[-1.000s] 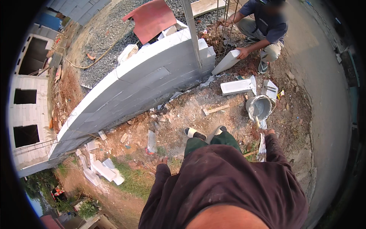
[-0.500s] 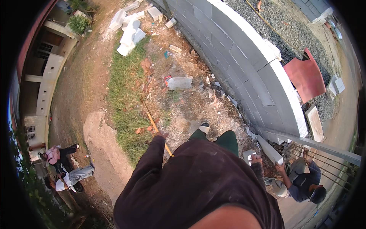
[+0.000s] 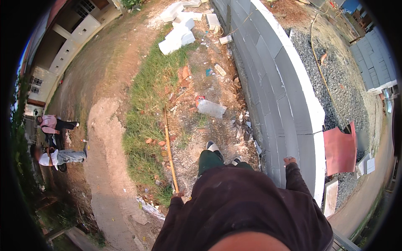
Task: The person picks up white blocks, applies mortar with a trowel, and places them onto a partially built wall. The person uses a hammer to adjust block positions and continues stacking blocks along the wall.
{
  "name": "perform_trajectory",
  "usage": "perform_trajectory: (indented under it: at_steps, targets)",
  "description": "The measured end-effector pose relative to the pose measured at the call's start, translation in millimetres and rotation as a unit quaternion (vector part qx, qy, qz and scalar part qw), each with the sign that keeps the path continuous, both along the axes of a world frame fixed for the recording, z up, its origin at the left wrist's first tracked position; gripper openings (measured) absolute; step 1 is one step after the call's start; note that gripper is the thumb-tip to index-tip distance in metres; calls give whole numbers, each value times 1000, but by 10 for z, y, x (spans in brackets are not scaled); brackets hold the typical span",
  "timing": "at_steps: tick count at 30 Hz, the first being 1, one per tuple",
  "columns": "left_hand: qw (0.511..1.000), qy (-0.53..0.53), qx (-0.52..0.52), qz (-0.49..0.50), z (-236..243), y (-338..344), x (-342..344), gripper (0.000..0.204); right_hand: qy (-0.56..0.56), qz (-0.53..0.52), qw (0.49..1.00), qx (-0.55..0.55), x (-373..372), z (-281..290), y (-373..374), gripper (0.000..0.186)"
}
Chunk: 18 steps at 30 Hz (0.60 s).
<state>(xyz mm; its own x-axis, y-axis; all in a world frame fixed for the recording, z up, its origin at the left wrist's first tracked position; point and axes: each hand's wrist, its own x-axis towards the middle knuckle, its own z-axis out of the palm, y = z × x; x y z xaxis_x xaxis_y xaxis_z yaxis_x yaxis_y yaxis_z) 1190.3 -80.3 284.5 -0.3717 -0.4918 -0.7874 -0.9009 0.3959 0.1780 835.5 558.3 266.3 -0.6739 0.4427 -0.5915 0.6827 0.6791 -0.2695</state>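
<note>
My left hand (image 3: 178,193) hangs low on the left side of my body, its fingers seemingly apart. Behind it in the picture is the near end of a yellow bamboo pole (image 3: 168,144), which runs along the grass edge; I see no grip on it. On the other side, my right hand (image 3: 289,160) is close to the grey block wall (image 3: 268,83), with its fingers curled in. Nothing shows beyond those fingers, and whatever they may hold is hidden. Whether this hand touches the wall, I cannot tell.
White blocks (image 3: 178,35) lie piled ahead. A pale sheet (image 3: 211,108) and rubble litter the dirt before my feet. Beyond the wall are gravel (image 3: 312,83) and a red sheet (image 3: 340,148). Two people (image 3: 58,157) are at the far left beside a paved strip (image 3: 104,167).
My view has turned right, and the co-worker and the long white piece have left it. The white block by my right hand no longer shows; that hand is now beside the wall.
</note>
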Motion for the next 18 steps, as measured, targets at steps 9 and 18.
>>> perform_trajectory:
  at_steps: [9, 18]
  targets:
    - [999, -6, 16, -46, -541, 1, -613, 39, 132, 305, 941, -61, -2355, -294, -2804, 42]
    - [927, 167, -146, 303, -1170, -1367, -2247, 35, 27, 336, 936, -103, -4015, -921, -3830, 44]
